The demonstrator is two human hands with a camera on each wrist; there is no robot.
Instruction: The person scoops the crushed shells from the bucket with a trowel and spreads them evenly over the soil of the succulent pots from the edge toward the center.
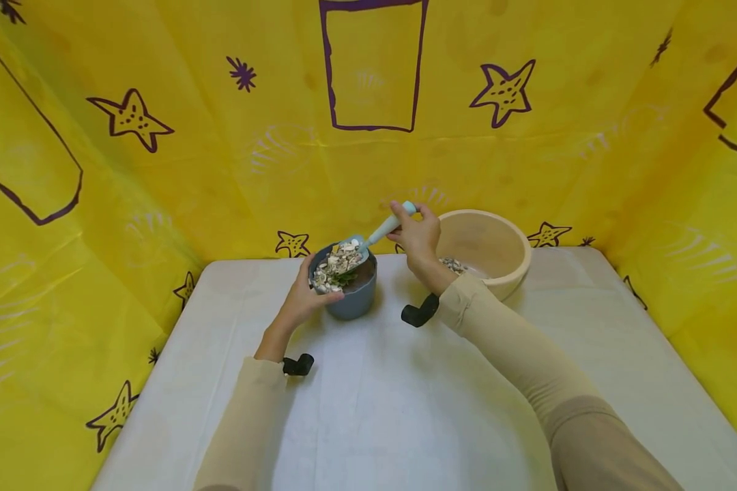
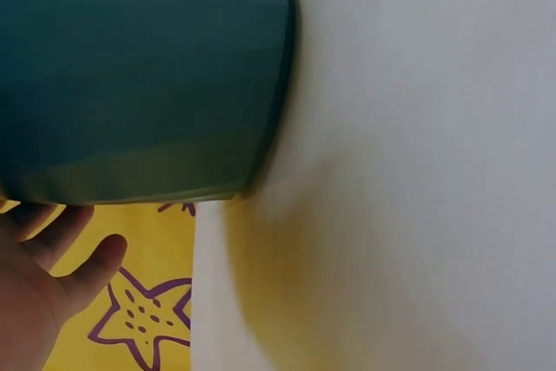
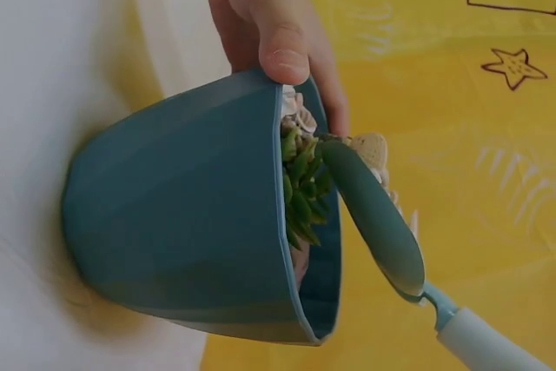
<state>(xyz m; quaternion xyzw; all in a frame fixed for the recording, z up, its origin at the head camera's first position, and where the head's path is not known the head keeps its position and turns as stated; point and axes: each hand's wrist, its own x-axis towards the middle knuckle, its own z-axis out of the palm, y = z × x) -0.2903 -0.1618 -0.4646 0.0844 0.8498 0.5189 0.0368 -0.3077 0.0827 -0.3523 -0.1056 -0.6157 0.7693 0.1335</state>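
A blue-grey plant pot (image 1: 351, 301) stands on the table with a green succulent (image 3: 304, 188) inside. My left hand (image 1: 304, 293) grips it at the left side, thumb on the rim. Pinched by its pale blue handle, a small garden trowel (image 1: 385, 228) is in my right hand (image 1: 420, 239). The trowel's blade (image 3: 373, 215) is tilted over the pot's mouth, bearing pale pebbles and shell bits (image 1: 344, 256). More light pieces lie at the pot's left side, around the plant. Only the pot's outer wall (image 2: 148, 84) and some left fingers show in the left wrist view.
A large cream bowl (image 1: 516, 283) stands right of the pot, partly behind my right hand, with some pebbles (image 1: 453, 264) in its bottom. White cloth (image 1: 368, 409) covers the table. Yellow curtains with purple starfish drawings (image 1: 368, 170) close off the back and both sides.
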